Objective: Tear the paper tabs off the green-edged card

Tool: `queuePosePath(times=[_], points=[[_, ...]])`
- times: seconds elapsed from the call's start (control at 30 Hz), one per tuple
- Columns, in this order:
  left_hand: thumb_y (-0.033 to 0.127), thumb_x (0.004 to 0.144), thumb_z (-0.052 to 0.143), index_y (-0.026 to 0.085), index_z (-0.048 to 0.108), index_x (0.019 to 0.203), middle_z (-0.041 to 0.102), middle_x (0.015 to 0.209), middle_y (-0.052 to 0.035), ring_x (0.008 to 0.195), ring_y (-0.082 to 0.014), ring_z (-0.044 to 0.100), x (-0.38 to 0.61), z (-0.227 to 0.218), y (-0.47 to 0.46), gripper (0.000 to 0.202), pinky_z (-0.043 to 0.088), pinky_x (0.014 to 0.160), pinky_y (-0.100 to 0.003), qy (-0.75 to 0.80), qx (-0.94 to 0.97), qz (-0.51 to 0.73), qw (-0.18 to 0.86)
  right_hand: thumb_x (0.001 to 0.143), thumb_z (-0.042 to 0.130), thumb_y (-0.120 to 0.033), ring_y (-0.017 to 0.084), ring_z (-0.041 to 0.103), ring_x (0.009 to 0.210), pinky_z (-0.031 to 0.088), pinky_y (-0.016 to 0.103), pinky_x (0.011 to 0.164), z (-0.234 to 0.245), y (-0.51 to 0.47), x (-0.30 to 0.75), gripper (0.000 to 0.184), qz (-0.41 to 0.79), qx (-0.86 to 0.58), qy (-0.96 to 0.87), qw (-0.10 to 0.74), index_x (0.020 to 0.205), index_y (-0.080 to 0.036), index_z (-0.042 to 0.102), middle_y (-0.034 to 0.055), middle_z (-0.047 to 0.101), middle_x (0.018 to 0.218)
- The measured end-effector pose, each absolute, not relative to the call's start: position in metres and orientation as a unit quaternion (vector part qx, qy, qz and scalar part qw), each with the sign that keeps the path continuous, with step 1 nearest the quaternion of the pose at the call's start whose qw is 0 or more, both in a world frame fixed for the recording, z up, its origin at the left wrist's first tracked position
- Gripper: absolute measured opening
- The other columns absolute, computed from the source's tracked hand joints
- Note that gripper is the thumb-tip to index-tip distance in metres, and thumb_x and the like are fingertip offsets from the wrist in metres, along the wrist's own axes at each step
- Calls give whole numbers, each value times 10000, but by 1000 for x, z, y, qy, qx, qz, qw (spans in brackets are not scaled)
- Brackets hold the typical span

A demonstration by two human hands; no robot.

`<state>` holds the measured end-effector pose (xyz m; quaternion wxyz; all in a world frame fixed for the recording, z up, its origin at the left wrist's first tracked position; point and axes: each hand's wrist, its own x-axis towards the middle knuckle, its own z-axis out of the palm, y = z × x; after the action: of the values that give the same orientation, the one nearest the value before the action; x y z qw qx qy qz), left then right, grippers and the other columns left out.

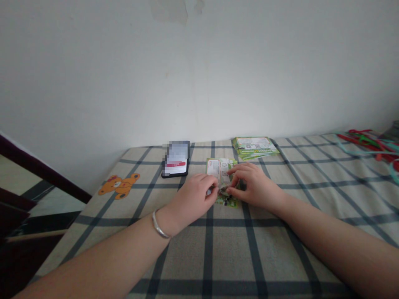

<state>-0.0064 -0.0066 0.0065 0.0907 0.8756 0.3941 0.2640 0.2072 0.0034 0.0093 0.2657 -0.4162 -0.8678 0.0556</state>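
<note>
We saw two bare hands bent over a small pile of green-and-white printed cards [218,166] on a checked cloth [187,257]. The left hand [198,191], a silver bangle [159,225] at its wrist, had thumb and fingertips drawn together at the pile's near left side; the right hand [257,187] curved over the right side, thumb and forefinger apart. Between them lay a small greyish piece [223,190], too blurred to identify, and we could not tell whether either hand gripped it. Behind, we saw a second card stack [257,146] near the wall [93,83], a phone [177,158] to its left and, nearer, an orange bear figure [119,185].
</note>
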Motion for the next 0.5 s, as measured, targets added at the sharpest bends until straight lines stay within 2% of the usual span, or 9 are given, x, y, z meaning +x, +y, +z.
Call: queuePosePath(times=[0.23, 0.5], points=[[146, 871, 534, 175, 552, 819, 607, 824, -14, 869, -186, 518, -8, 2, -2, 62, 425, 806, -332, 397, 872, 279, 58, 695, 775, -419, 226, 598, 1018, 433, 400, 941, 6, 10, 215, 239, 59, -405, -873, 266, 741, -214, 662, 43, 696, 1032], [173, 871, 526, 176, 544, 822, 586, 882, -30, 894, -196, 524, -9, 5, -5, 52, 432, 812, -352, 426, 870, 246, 39, 742, 745, -392, 210, 599, 996, 438, 387, 932, 5, 11, 216, 199, 89, -410, -868, 265, 688, -218, 664, 30, 698, 1010]])
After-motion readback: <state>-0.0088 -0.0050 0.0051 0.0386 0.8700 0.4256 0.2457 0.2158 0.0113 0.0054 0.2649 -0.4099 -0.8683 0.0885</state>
